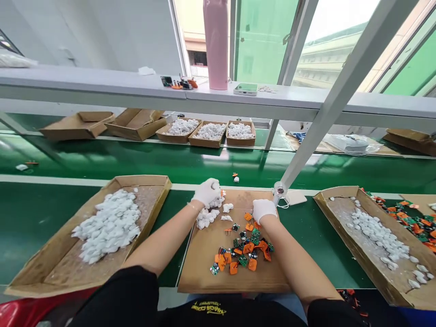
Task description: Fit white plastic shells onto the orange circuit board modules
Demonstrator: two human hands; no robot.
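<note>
My left hand (207, 192), in a white glove, is closed above the far left of a cardboard sheet (200, 277). A small orange piece (223, 193) shows beside its fingertips; whether it is held I cannot tell. Under and in front of that hand lie white pieces (206, 219), with a few loose ones (228, 207) to the right. My right hand (265, 210), gloved too, has its fingers curled down at the sheet's far right edge, and what they hold is hidden. Just nearer to me, small green circuit boards (255, 234) with orange parts (248, 247) lie in a loose pile.
Cardboard trays of white pieces stand at left (160, 200) and right (335, 227). Circuit boards (408, 218) are heaped at far right. A slanted metal post (306, 141) rises behind my right hand. On the green belt (190, 163) sits an orange-and-white part (236, 178).
</note>
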